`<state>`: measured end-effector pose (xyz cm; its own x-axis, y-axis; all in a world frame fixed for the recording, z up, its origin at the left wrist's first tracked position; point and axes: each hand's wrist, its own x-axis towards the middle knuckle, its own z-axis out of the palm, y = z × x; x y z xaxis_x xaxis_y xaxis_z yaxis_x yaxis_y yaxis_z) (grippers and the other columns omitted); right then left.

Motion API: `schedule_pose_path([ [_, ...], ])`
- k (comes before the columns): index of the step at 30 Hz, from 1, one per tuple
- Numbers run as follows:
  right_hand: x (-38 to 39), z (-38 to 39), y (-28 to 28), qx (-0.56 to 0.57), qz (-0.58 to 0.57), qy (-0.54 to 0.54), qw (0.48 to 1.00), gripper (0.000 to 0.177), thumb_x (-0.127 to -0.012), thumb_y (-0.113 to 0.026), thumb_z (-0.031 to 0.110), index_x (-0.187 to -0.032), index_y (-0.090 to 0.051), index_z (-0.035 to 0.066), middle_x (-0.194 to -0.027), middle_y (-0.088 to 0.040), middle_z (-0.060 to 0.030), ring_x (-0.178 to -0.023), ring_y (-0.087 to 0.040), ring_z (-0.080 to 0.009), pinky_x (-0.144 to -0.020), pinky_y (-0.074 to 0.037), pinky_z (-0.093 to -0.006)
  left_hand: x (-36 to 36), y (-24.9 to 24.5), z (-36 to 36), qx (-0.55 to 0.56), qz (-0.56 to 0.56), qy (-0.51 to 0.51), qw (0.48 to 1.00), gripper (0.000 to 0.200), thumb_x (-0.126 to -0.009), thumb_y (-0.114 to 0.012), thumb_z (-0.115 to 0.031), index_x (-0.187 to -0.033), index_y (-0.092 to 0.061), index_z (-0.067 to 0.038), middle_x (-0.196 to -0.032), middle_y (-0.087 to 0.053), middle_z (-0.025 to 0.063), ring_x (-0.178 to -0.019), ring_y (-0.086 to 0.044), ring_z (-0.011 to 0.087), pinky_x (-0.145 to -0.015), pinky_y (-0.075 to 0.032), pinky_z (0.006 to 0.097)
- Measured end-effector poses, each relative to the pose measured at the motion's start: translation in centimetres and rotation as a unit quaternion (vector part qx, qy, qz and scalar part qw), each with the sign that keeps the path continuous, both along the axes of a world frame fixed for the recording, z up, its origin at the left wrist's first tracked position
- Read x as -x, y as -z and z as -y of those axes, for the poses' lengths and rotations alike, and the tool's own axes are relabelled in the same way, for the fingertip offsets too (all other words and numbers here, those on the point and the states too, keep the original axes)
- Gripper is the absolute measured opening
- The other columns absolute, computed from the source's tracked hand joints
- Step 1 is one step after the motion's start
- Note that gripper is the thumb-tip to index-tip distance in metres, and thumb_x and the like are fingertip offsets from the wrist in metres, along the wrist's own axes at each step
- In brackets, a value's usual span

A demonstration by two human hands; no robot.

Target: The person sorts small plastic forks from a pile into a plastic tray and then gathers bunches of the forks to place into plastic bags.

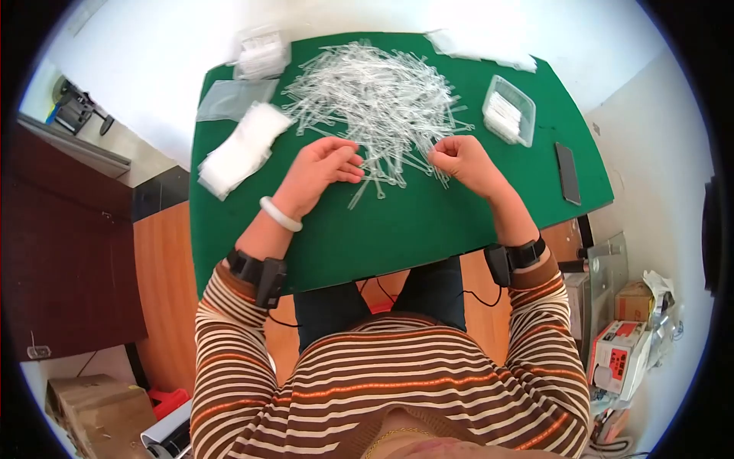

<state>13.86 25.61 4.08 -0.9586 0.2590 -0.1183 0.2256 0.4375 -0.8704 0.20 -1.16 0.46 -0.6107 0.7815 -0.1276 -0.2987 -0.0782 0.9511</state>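
Observation:
A large heap of thin clear plastic sticks (375,92), many with looped or widened ends, covers the back middle of the green table. At the heap's near left edge is my left hand (325,170), its fingers curled in and thumb close to them. Whatever lies between those fingertips is too small to make out. My right hand (465,162) is at the near right edge, thumb and forefinger pinched on a clear plastic stick among others there. A few loose sticks (356,194) lie just in front of the heap, between both hands.
White paper-like packets (243,151) and a clear plastic bag (233,99) lie on the left, with a bundle of bags (261,55) behind. On the right are a clear tub (529,115) of white packed pieces and a phone (567,174). White sheeting (482,50) lies at the back.

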Motion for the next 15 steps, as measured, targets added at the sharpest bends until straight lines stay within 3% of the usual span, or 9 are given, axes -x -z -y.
schedule_pose_path([
  [4,2.9,4.6,-0.4,-0.006,-0.013,-0.011,1.0,0.021,-0.089,-0.068,0.018,-0.084,-0.069,-0.002,-0.071,-0.06,0.0049,-0.063,-0.05,-0.0044,-0.056,-0.039,-0.0221,-0.6,0.0,-0.5,-0.023,-0.007,0.003,1.0,0.03,-0.104,-0.052,-0.021,-0.121,-0.059,0.003,-0.107,-0.066,0.0113,-0.091,-0.068,0.0175,-0.084,-0.057,0.0301],
  [9,7.3,9.3,1.4,-0.032,-0.099,-0.073,0.992,0.019,-0.088,-0.069,0.017,-0.086,-0.071,-0.003,-0.069,-0.063,0.0002,-0.063,-0.052,-0.0057,-0.058,-0.044,-0.0252,-0.1,0.1,-0.6,-0.053,0.004,-0.005,0.999,0.033,-0.106,-0.049,-0.025,-0.122,-0.059,0.002,-0.11,-0.065,0.0095,-0.096,-0.066,0.0156,-0.087,-0.056,0.0308],
  [13,8.7,11.9,1.7,0.039,-0.145,-0.038,0.988,0.017,-0.089,-0.069,0.013,-0.094,-0.073,-0.003,-0.071,-0.065,-0.0016,-0.063,-0.054,-0.0063,-0.058,-0.045,-0.0256,0.6,0.3,-0.2,-0.089,0.026,-0.058,0.994,0.034,-0.106,-0.047,-0.024,-0.127,-0.057,0.001,-0.114,-0.065,0.0081,-0.1,-0.065,0.0149,-0.088,-0.056,0.0305],
  [15,9.3,11.3,3.3,-0.023,-0.216,-0.064,0.974,0.017,-0.089,-0.069,0.011,-0.097,-0.073,-0.003,-0.073,-0.067,-0.0026,-0.064,-0.056,-0.0067,-0.059,-0.047,-0.0256,0.9,0.5,-0.2,-0.094,0.02,-0.066,0.993,0.034,-0.107,-0.046,-0.023,-0.129,-0.056,0.001,-0.115,-0.064,0.0079,-0.101,-0.065,0.0151,-0.089,-0.056,0.0303],
])
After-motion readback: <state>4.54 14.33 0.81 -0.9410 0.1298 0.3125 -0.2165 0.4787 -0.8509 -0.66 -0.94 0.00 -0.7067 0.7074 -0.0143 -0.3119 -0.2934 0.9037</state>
